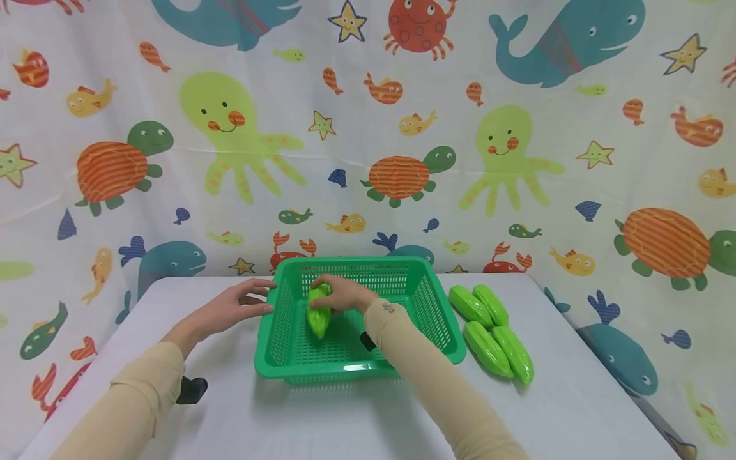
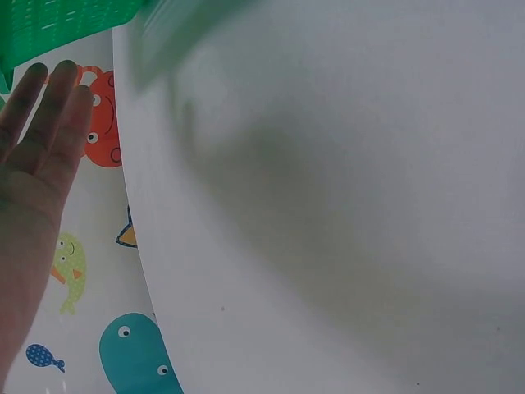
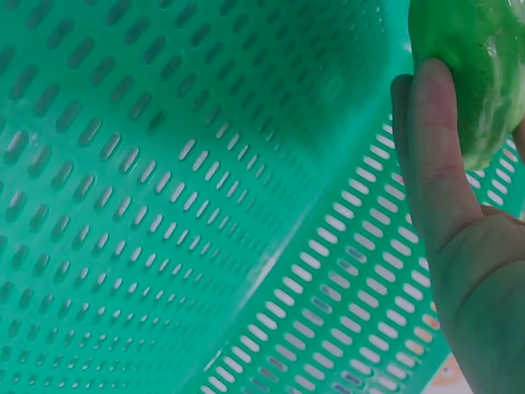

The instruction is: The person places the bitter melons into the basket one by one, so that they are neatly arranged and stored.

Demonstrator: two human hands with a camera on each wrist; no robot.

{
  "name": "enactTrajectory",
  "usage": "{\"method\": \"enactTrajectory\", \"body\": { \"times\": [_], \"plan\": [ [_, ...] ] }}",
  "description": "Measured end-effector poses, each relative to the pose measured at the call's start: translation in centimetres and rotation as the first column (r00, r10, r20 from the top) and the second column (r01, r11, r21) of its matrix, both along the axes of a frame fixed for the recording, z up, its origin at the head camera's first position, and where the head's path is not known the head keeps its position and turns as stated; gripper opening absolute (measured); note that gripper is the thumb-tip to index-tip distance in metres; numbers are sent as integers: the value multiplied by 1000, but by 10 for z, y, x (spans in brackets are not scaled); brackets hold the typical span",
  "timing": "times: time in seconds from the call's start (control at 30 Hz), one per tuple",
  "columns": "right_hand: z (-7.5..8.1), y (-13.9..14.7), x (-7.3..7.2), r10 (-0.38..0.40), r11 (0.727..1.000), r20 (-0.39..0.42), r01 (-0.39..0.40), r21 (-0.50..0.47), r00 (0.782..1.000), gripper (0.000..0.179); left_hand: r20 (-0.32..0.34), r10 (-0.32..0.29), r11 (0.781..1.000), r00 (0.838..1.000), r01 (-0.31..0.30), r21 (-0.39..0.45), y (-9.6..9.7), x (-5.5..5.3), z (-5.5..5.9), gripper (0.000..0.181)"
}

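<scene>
Inside the left part of the green plastic basket (image 1: 299, 370), my right hand (image 1: 345, 294) holds a shiny green ridged gourd (image 1: 318, 322) between thumb and fingers. In the right wrist view the gourd (image 3: 472, 90) shows at the upper right, with fingers (image 3: 435, 123) against its side, above the slotted basket wall (image 3: 328, 279). My left hand (image 1: 236, 303) is at the basket's left rim, fingertips right at the edge. The left wrist view shows its fingers (image 2: 61, 115) straight, close under a basket corner (image 2: 66, 25).
Several similar green gourds (image 1: 489, 348) lie in two pairs on the white table (image 1: 310, 421), just right of the basket. Behind the table hangs a curtain (image 1: 368, 128) printed with sea animals. A black wrist camera (image 1: 191, 390) sits below the left wrist.
</scene>
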State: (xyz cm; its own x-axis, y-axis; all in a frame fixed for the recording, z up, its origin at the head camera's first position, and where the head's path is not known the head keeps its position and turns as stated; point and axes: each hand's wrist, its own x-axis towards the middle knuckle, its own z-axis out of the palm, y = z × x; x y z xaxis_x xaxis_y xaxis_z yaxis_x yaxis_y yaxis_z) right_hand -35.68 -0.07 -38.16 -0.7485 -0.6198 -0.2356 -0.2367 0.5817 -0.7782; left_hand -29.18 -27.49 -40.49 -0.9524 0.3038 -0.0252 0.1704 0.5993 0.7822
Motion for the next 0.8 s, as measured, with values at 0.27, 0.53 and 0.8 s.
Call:
{"method": "enactTrajectory", "body": {
  "times": [0.27,0.53,0.8],
  "plan": [
    [-6,-11,2,4,995,-36,0,98,999,55,-10,-3,1000,1000,3,-7,2,-1,-1,64],
    [-8,-20,4,10,992,-35,-5,127,999,55,-10,-6,1000,1000,6,2,2,0,1,64],
    [-10,-31,5,3,989,-12,-1,147,1000,55,-7,-13,1000,1000,13,12,2,1,3,64]
  ]
}}
